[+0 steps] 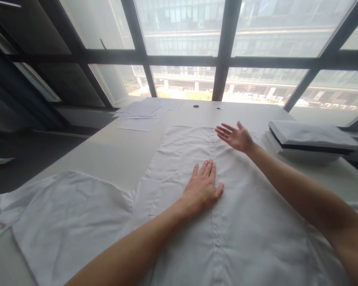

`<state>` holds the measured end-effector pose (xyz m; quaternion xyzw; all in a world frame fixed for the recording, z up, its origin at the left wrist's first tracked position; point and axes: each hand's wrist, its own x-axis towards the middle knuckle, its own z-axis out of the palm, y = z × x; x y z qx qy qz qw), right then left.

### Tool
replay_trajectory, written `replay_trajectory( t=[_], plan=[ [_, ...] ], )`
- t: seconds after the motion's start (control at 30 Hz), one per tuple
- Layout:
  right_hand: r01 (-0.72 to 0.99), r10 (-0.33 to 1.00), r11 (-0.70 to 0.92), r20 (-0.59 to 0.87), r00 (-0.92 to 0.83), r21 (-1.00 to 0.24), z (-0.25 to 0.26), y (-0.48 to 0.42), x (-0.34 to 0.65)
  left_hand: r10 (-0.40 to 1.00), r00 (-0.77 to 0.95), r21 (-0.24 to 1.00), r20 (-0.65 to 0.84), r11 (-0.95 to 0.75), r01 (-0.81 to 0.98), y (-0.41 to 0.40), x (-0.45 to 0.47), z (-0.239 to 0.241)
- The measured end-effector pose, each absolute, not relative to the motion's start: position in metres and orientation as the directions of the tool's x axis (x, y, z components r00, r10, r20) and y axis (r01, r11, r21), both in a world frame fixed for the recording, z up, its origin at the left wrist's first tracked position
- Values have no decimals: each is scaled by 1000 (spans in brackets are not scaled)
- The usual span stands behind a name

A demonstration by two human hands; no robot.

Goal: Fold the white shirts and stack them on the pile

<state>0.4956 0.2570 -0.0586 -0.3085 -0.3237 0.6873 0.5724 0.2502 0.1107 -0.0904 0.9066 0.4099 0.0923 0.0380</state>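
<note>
A white button-front shirt (250,222) lies spread flat on a pale table (107,151), its hem toward the window and one sleeve (62,214) stretched out to the left. My left hand (202,186) rests palm down on the shirt beside the button line, fingers together and flat. Farther along, near the shirt's far edge, my right hand (236,137) hovers open with fingers spread and the palm turned up and left. Neither hand holds anything.
A stack of folded white and dark garments (312,139) sits at the table's right edge. Loose white sheets (141,113) lie at the far left of the table. Two small round holes (196,106) mark the table's back. Large windows stand behind.
</note>
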Motion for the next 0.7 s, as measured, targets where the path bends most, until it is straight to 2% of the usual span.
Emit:
replay_trajectory(
  t=[0.07,0.1,0.17,0.23,0.3,0.33,0.37,0.43,0.53,0.6,0.7],
  plan=[
    [-451,872,-366,-132,-471,-814,-56,234,475,749,647,140,142,-663,736,111,250,-90],
    [-371,801,-454,-190,-568,-810,-56,228,471,748,648,137,143,-663,736,111,251,-89],
    [-295,738,-539,-272,-618,-789,-57,229,475,748,649,135,137,-664,736,111,251,-89],
    [-400,845,-481,-291,-449,-780,-59,246,491,752,647,138,125,-659,740,111,251,-88],
    [-562,961,-248,-274,-39,-789,-60,269,512,756,644,145,118,-655,742,111,251,-88],
    [-599,947,-93,-257,195,-796,-61,279,522,756,644,149,117,-654,742,111,251,-88],
    [-596,914,1,-241,326,-803,-62,286,532,757,643,154,117,-653,741,111,251,-88],
    [-582,860,100,-224,459,-807,-63,290,546,756,644,161,116,-654,739,110,251,-88],
    [-624,914,68,-202,352,-778,-65,266,549,757,643,166,117,-653,739,110,251,-88],
    [-654,973,-49,-183,139,-755,-65,236,541,758,642,166,118,-652,740,110,251,-87],
    [-630,967,-252,-219,-131,-734,-60,188,518,758,642,167,118,-653,739,111,252,-86]
  ],
)
